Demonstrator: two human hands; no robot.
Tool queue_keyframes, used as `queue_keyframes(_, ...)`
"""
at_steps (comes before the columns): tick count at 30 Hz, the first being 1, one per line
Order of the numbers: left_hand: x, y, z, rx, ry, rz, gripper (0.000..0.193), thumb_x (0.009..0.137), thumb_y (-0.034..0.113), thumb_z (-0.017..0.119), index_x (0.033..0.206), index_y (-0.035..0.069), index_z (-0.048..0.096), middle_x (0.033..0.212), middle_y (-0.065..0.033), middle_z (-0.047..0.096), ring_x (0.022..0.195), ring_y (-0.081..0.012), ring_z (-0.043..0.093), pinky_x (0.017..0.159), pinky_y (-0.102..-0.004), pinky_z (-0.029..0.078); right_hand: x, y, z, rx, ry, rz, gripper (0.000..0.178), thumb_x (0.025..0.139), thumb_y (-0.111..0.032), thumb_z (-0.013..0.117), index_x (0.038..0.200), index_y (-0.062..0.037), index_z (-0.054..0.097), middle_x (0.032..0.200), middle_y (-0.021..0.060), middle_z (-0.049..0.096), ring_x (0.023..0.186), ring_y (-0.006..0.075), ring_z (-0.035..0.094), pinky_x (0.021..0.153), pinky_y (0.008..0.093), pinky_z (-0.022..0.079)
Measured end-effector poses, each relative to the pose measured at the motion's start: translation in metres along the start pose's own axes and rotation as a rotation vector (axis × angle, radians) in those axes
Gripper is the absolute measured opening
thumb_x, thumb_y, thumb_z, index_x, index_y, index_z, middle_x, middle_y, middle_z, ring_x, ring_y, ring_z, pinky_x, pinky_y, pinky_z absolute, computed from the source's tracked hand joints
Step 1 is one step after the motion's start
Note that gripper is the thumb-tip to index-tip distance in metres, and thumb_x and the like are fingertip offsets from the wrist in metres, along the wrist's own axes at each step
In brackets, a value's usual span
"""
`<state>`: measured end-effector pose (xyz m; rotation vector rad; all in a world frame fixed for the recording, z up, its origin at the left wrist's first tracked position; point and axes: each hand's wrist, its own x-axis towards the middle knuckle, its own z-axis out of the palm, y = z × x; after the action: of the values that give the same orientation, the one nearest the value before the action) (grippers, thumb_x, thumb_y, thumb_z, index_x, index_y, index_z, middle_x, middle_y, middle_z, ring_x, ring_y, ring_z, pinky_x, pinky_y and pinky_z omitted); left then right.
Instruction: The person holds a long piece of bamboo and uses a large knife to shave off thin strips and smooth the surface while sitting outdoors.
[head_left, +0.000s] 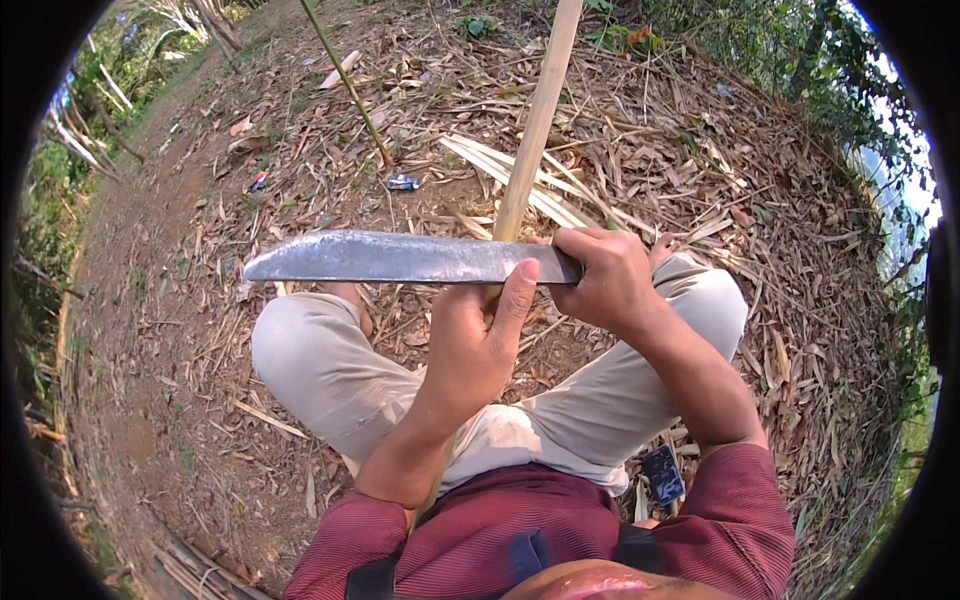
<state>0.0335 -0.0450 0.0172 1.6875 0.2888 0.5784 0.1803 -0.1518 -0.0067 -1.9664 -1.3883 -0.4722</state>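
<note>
A machete (380,257) lies crosswise in front of me, its broad grey blade pointing left. Its dark handle is in my right hand (612,278), whose fingers are wrapped round it. A pale, peeled wooden pole (540,120) slants up and away behind the blade. Just below the blade, my left hand (475,345) is closed round the pole, with the thumb raised against the flat of the blade. The blade crosses the pole, but its contact edge is hidden. Part of the pole's lower end shows beside my left forearm.
Pale split strips (500,170) lie on leaf-littered ground beyond the pole. A thin green stem (350,85) stands at the upper left, near a crumpled blue wrapper (402,182). A dark phone-like object (662,475) lies by my right thigh. My bent knees flank the work.
</note>
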Motion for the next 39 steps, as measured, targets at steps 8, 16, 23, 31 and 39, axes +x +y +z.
queue_keyframes(8,-0.046,-0.04,-0.004,0.165,0.028,0.037,0.027,0.096,0.027,0.065,0.103,0.001,0.068,0.079,-0.0073,0.064,0.068,-0.0182,0.056,0.066,-0.0315,0.046,-0.038,0.001,0.023,0.101,-0.067,-0.066,0.026,0.071,-0.013,0.077,0.064,-0.0074,0.052,0.057,0.0087,0.051,0.051,0.0293,0.055,0.046,0.0413,0.041)
queue_keyframes(16,-0.077,-0.059,-0.02,0.232,-0.008,-0.205,0.042,0.096,0.034,0.065,0.113,-0.005,0.062,0.092,-0.004,0.066,0.085,-0.0097,0.054,0.076,-0.0257,0.044,-0.073,-0.006,0.065,0.112,-0.089,0.032,0.029,0.053,-0.019,0.077,0.075,-0.0127,0.061,0.068,0.0048,0.062,0.062,0.027,0.064,0.056,0.0411,0.05)
queue_keyframes(23,-0.109,-0.066,-0.026,0.072,0.177,-0.428,0.039,0.102,0.04,0.053,0.08,0.008,0.052,0.059,0.0082,0.039,0.048,0.0008,0.028,0.043,-0.0191,0.019,-0.036,0.06,0.037,0.109,0.105,0.877,0.031,0.083,-0.027,0.068,0.071,0.0004,0.066,0.059,0.0114,0.064,0.05,0.0194,0.061,0.055,0.0377,0.049)
queue_keyframes(31,-0.091,-0.047,-0.076,-0.214,0.086,-0.608,0.043,0.104,0.044,0.045,0.086,0.006,0.053,0.06,0.0044,0.037,0.046,-0.001,0.027,0.042,-0.0182,0.02,-0.068,0.023,0.062,0.495,0.114,0.667,0.033,0.093,-0.025,0.068,0.074,0.0023,0.066,0.053,-0.0027,0.048,0.049,0.0064,0.038,0.044,0.0294,0.028)
queue_keyframes(39,-0.084,-0.046,-0.065,-0.325,0.113,-0.535,0.042,0.106,0.039,0.043,0.102,0.0,0.057,0.069,-0.0014,0.045,0.052,-0.0039,0.036,0.043,-0.0173,0.029,-0.075,-0.025,0.081,0.481,0.035,0.211,0.017,0.077,-0.014,0.071,0.088,-0.0014,0.066,0.066,0.0146,0.06,0.057,0.0298,0.06,0.054,0.0386,0.045)
